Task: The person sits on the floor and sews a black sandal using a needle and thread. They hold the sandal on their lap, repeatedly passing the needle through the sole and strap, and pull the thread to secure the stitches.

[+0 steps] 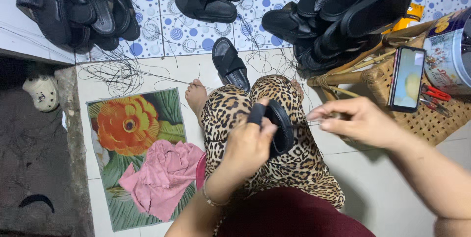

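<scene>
Over our lap, our left hand (248,144) pinched a black sandal (280,126) upright while our right hand (355,122), grip pressed together, pulled thread (306,124) taut from it; we judged a hard tug might snap it.

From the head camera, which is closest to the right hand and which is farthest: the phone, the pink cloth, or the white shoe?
From the right hand:
1. Phone, just above it on the wicker stool.
2. Pink cloth, far left on the flowered mat.
3. White shoe, farthest, at the left edge.
</scene>
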